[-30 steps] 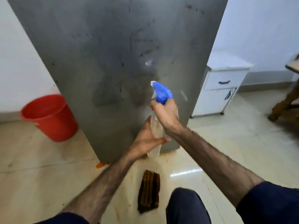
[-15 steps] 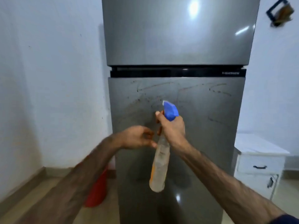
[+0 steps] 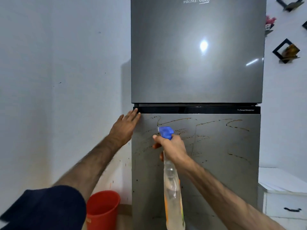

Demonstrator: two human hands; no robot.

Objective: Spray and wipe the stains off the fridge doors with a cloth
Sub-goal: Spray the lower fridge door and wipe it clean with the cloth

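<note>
Head view: the right hand [image 3: 172, 147] is wrapped round the neck of the spray bottle [image 3: 172, 193], forefinger out on the trigger under the blue nozzle, which points at the lower fridge door [image 3: 216, 163]. The left hand [image 3: 125, 128] lies flat with straight fingers, its tips touching that door's top left corner, just under the dark strip dividing it from the upper door [image 3: 196, 55]. Brown streaks run across the lower door's upper half, with specks lower down; the upper door looks clean. No cloth is in sight. A red bucket [image 3: 103, 208] stands on the floor left of the lower door, a white cabinet [image 3: 285, 196] to its right. To spray well, I'd keep the nozzle squared on the densest streaks and sweep across. Half a second ago the left hand sat curled beside the bottle; now it has reached up to the corner.
</note>
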